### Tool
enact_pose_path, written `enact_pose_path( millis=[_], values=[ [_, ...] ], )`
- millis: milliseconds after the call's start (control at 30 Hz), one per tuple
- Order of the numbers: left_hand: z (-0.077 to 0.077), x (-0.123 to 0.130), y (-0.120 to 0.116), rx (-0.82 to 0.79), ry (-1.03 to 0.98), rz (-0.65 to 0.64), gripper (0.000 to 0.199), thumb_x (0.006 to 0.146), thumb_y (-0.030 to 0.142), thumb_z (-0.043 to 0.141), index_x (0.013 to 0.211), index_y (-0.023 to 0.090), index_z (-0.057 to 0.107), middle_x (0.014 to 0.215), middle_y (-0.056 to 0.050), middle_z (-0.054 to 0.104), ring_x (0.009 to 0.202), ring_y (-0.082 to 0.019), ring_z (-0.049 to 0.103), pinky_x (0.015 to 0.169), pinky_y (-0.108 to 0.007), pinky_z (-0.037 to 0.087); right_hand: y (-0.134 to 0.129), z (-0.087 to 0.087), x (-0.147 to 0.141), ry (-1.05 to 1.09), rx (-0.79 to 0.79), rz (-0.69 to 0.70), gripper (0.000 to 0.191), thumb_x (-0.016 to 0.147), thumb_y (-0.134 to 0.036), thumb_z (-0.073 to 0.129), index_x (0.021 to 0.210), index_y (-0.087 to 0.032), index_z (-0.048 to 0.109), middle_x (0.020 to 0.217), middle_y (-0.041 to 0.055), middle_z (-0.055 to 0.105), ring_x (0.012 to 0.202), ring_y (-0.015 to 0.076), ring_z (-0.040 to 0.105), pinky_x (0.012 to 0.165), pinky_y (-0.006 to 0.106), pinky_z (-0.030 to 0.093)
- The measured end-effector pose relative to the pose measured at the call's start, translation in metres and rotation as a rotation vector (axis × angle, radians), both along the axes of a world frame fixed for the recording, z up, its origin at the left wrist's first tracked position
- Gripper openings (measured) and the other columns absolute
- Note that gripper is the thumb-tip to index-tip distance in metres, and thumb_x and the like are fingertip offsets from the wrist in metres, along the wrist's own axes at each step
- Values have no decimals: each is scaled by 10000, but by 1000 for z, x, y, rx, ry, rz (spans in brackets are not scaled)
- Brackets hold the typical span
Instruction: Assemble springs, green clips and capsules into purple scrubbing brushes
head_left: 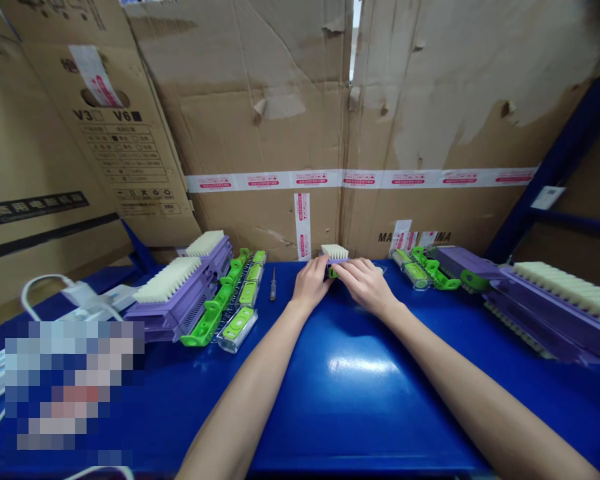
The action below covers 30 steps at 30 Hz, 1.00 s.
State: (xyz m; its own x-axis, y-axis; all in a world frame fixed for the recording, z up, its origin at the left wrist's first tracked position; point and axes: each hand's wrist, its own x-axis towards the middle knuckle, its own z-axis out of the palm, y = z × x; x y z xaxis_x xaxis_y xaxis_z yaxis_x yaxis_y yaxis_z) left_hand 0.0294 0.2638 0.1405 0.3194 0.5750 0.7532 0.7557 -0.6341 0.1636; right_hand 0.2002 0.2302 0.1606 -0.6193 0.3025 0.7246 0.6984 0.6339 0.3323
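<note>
At the far middle of the blue table, my left hand [310,283] and my right hand [367,283] grip opposite sides of a small purple brush unit [335,251]. Cream bristles point up from its top. A bit of green shows below, between my fingers, which are curled round the unit and hide most of it. A clear piece partly shows just past my right hand; what it is I cannot make out. A screwdriver [273,287] with a clear handle lies on the table to the left of my left hand.
Left stand purple brush units [170,293], green brackets [205,323] and clear cases with green inserts [238,327]. Similar brush units [555,300], brackets [435,270] and cases [413,270] lie right. A white charger with cable [83,293] sits far left. Cardboard [260,133] walls the back.
</note>
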Motion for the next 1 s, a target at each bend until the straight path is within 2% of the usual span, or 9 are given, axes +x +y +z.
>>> enact_pose_path(
  millis=[100,300,500,733,1000],
  values=[
    [1,0,-1,7,8,-4,298,797,206,579,1079,170,491,1055,-95,623,1005,-223,593,824,-334,494,0,-1,-1,-4,17,-16,339,908,-154,378,1203,-164,545,1076,117,631,982,224,539,804,377,406],
    [1,0,-1,2,5,-7,299,793,179,575,1078,175,484,1075,-90,616,1019,-219,586,830,-333,492,-6,1,-2,-30,46,-60,326,910,-191,385,1189,-173,553,1075,102,635,933,221,538,756,375,371],
    [-1,-1,1,4,-3,-24,307,776,182,609,1059,168,491,1060,-95,620,1001,-220,594,817,-328,496,-1,-2,-1,-25,32,-46,340,920,-161,365,1217,-146,529,1086,101,634,992,219,521,816,357,376],
    [-4,-1,3,-6,-26,-22,301,772,201,628,1042,189,495,1038,-80,628,981,-211,604,806,-317,498,-2,-3,-5,-17,54,-122,323,926,-168,383,1219,-136,515,1065,97,648,1004,211,528,840,380,341],
    [-1,-3,1,-64,-86,-33,339,751,176,647,1058,201,505,1053,-67,636,982,-207,615,826,-322,501,1,-5,1,114,-28,-175,382,896,-371,468,1195,-142,528,1106,118,623,994,238,520,823,375,344]
  ],
)
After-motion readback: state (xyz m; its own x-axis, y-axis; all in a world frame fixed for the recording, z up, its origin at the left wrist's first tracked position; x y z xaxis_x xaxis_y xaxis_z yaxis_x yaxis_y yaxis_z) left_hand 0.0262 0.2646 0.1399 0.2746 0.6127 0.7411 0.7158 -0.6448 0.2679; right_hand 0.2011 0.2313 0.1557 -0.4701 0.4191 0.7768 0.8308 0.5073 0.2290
